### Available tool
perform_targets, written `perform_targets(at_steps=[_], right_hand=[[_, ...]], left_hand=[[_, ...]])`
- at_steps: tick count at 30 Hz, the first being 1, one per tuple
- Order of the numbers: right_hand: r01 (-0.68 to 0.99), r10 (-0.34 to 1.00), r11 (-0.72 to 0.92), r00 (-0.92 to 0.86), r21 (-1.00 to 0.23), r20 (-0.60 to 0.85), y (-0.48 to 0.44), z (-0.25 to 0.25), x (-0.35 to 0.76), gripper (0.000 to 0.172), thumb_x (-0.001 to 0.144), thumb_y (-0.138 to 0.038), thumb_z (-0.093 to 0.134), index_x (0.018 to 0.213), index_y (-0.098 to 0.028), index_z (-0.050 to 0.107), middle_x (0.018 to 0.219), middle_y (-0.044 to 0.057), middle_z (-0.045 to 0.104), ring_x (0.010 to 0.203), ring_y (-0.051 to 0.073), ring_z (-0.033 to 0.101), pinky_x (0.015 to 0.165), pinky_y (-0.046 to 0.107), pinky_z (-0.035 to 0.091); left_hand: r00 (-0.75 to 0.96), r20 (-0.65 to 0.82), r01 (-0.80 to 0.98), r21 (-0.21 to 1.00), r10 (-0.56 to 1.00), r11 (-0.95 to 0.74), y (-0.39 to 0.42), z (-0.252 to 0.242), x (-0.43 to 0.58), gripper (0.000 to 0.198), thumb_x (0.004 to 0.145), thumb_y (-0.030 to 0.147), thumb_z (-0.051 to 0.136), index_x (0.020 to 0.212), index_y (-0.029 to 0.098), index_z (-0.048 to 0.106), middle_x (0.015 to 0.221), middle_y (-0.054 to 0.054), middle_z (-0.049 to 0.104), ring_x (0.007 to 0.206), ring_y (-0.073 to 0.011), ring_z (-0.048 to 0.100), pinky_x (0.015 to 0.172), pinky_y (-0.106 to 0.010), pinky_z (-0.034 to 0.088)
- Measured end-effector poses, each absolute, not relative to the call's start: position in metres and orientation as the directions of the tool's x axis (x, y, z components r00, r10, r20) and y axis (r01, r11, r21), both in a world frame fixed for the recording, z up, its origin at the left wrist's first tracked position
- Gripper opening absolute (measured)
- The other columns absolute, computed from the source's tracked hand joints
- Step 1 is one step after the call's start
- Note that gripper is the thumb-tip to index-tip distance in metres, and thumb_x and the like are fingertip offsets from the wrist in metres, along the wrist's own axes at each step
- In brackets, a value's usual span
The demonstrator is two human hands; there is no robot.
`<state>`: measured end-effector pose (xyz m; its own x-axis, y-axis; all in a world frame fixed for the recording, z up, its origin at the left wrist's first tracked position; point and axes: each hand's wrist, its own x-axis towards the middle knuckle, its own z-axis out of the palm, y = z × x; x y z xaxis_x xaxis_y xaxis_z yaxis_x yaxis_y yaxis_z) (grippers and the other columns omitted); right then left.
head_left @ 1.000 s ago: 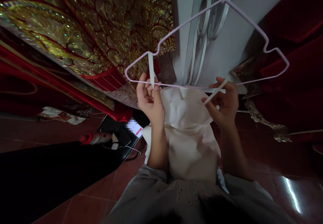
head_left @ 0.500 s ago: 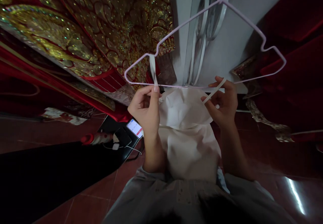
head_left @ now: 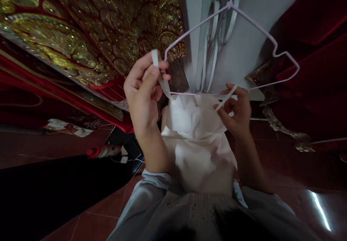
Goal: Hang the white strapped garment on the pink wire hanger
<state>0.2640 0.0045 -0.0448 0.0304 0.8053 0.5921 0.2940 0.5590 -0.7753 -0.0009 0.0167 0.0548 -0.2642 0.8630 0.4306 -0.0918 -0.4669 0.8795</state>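
Observation:
A pale pink hanger [head_left: 198,23] spans the upper middle of the head view, its left end hidden behind my left hand [head_left: 143,96]. That hand pinches a white strap [head_left: 165,85] between thumb and fingers, close to the hanger's left notch. The strap runs down to a white garment [head_left: 200,157], which hangs below the hanger's bottom bar. My right hand [head_left: 238,110] has the garment's other strap [head_left: 226,98] stretched between thumb and fingers, under the right part of the bar. The hanger's right notch carries no strap.
Gold sequinned red cloth [head_left: 97,34] fills the left. Dark red fabric [head_left: 314,78] hangs on the right. Behind the hanger is a grey panel with metal loops [head_left: 214,45]. Lower left, a black surface [head_left: 81,186] bears a red-capped bottle [head_left: 104,151] and a white charger with its cable [head_left: 124,159].
My left hand has moved up and left with its strap, from the bottom bar to the left notch, where the strap previously looped over the hanger. The hanger has shifted slightly left.

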Motion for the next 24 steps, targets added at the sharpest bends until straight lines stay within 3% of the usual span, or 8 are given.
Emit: perform_targets(at_steps=[2,4,8,11,13,16,20,24], right_hand=[[0.291,0.808,0.555,0.031,-0.779,0.588,0.004,-0.045,0.265,0.066,0.089,-0.045,0.089,0.149,-0.041,0.060,0.126,0.002,0.067,0.062,0.007,0.043,0.051,0.027,0.042],[0.291,0.809,0.556,0.026,-0.778,0.588,0.004,-0.045,0.265,0.065,0.090,-0.046,0.088,0.148,-0.040,0.060,0.126,0.002,0.067,0.062,0.007,0.043,0.051,0.027,0.043],[0.286,0.798,0.568,0.037,-0.772,0.601,0.005,-0.047,0.265,0.065,0.090,-0.050,0.089,0.147,-0.039,0.060,0.124,0.003,0.068,0.061,0.006,0.042,0.051,0.027,0.042],[0.290,0.801,0.561,0.048,-0.776,0.597,0.005,-0.048,0.264,0.067,0.088,-0.052,0.089,0.146,-0.039,0.060,0.124,0.003,0.068,0.061,0.007,0.042,0.051,0.026,0.041],[0.296,0.801,0.559,0.051,-0.775,0.597,0.004,-0.048,0.263,0.067,0.088,-0.052,0.090,0.147,-0.038,0.060,0.124,0.003,0.069,0.061,0.007,0.042,0.051,0.026,0.041],[0.314,0.802,0.561,0.024,-0.766,0.597,0.001,-0.045,0.261,0.067,0.089,-0.051,0.089,0.148,-0.039,0.059,0.127,0.004,0.070,0.060,0.007,0.043,0.051,0.028,0.045],[0.368,0.747,0.592,0.083,-0.717,0.660,0.007,-0.038,0.275,0.068,0.089,-0.059,0.088,0.148,-0.040,0.061,0.133,0.007,0.074,0.068,0.013,0.062,0.060,0.035,0.060],[0.461,0.370,0.669,0.474,-0.583,0.799,0.026,-0.034,0.325,0.056,0.081,-0.059,0.096,0.129,-0.036,0.079,0.120,0.008,0.078,0.102,0.030,0.081,0.081,0.047,0.069]], left_hand=[[-0.281,0.434,-0.051,0.884,0.856,-0.465,0.013,0.049,0.002,0.026,0.092,0.054,0.093,0.106,0.034,0.084,0.084,-0.001,0.081,0.068,-0.0203,0.078,0.046,-0.027,0.047],[-0.337,0.469,-0.017,0.864,0.816,-0.504,0.010,0.045,0.006,0.019,0.094,0.043,0.093,0.100,0.030,0.081,0.076,0.000,0.076,0.066,-0.0181,0.075,0.053,-0.029,0.054],[-0.553,0.642,0.165,0.709,0.531,-0.686,0.005,0.027,0.011,0.025,0.089,0.032,0.097,0.097,0.024,0.074,0.096,-0.002,0.075,0.094,-0.0180,0.074,0.087,-0.032,0.063],[-0.716,0.621,0.254,0.656,0.317,-0.711,0.005,0.002,0.013,0.038,0.084,0.035,0.101,0.105,0.026,0.071,0.109,-0.001,0.068,0.099,-0.0164,0.068,0.089,-0.028,0.059],[-0.757,0.510,0.124,0.726,0.408,-0.676,0.006,-0.014,0.015,0.045,0.082,0.042,0.101,0.112,0.029,0.070,0.113,0.000,0.067,0.094,-0.0143,0.066,0.081,-0.025,0.057],[-0.606,0.359,-0.125,0.838,0.709,-0.531,0.006,-0.027,0.023,0.040,0.094,0.061,0.088,0.111,0.028,0.073,0.109,-0.003,0.073,0.087,-0.0145,0.068,0.074,-0.025,0.054],[-0.511,0.387,-0.100,0.860,0.768,-0.500,0.005,-0.024,0.032,0.046,0.101,0.071,0.075,0.100,0.025,0.072,0.101,-0.004,0.076,0.094,-0.0195,0.075,0.087,-0.031,0.059],[-0.502,0.438,-0.118,0.820,0.746,-0.561,0.005,-0.020,0.031,0.043,0.102,0.067,0.077,0.097,0.025,0.070,0.097,-0.003,0.072,0.094,-0.0183,0.074,0.091,-0.031,0.059]])
